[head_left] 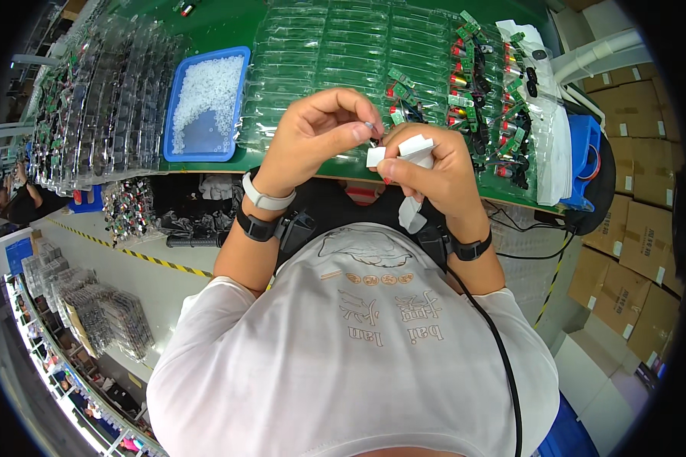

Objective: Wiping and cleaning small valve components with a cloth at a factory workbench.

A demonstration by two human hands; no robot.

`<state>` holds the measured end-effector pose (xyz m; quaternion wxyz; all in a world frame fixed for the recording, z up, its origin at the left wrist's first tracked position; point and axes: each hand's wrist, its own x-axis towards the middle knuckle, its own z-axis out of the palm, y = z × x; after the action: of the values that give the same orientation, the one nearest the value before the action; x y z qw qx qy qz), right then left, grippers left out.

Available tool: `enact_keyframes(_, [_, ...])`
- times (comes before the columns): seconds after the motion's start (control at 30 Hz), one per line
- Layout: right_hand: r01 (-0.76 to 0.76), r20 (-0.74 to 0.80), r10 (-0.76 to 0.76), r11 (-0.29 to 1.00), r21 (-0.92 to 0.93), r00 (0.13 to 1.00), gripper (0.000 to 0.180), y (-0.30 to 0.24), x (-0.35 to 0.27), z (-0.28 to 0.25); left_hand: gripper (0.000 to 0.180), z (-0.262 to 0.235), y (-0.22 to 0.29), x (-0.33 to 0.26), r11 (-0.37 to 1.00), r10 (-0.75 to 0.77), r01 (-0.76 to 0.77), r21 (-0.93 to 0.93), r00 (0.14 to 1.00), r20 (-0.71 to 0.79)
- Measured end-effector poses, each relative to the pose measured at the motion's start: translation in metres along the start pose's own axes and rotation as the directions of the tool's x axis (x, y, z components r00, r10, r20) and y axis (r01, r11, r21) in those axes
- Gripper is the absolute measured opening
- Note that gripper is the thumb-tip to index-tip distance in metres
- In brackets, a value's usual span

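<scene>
Over the near edge of the green table, my two hands work close together. My left hand (316,137) pinches a small dark part with a grey tip (370,127) between thumb and forefinger. My right hand (438,167) is closed around a folded white paper-like strip (416,147), whose tail hangs below the palm. A small red bit shows by the right thumb; what it belongs to is hidden. Just beyond the hands, a green circuit board with a red motor-like cylinder (401,90) lies on the transparent plastic trays (320,53).
At the left, a blue tray (244,91) holds many small white pieces, beside stacked, filled plastic trays (103,99). More circuit boards with wires (472,114) lie at the right, near a white sheet (552,145) and a blue bin (583,152). Cardboard boxes (640,183) stand far right.
</scene>
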<state>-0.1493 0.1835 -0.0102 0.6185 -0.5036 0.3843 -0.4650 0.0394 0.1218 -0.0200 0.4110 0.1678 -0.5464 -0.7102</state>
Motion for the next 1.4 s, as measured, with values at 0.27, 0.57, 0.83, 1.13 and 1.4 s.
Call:
enact_keyframes(0.27, [0.052,0.013,-0.052,0.998,0.023,0.999,0.007,0.000,-0.004,-0.001,0.011,0.009,-0.009,-0.004,0.996,-0.085,0.083,-0.029,0.991,-0.105])
enact_keyframes(0.57, [0.083,0.035,-0.084,0.996,0.024,0.996,0.005,0.000,-0.006,-0.003,0.012,0.011,-0.005,0.000,0.997,-0.056,0.059,0.050,0.996,-0.064])
enact_keyframes(0.83, [0.159,0.039,-0.159,0.987,-0.010,0.987,0.005,0.002,-0.006,-0.012,0.008,0.018,-0.003,0.007,0.998,-0.040,0.043,0.055,0.998,-0.057])
enact_keyframes(1.13, [0.096,-0.022,-0.094,0.992,0.086,0.995,0.004,0.006,-0.015,-0.021,0.010,0.016,-0.002,0.021,0.991,-0.042,0.039,0.131,0.999,0.020])
enact_keyframes(1.4, [0.067,0.303,-0.549,0.553,0.831,0.779,0.009,-0.037,-0.038,-0.080,0.011,-0.052,0.044,0.161,0.850,0.071,-0.093,0.518,0.996,0.061])
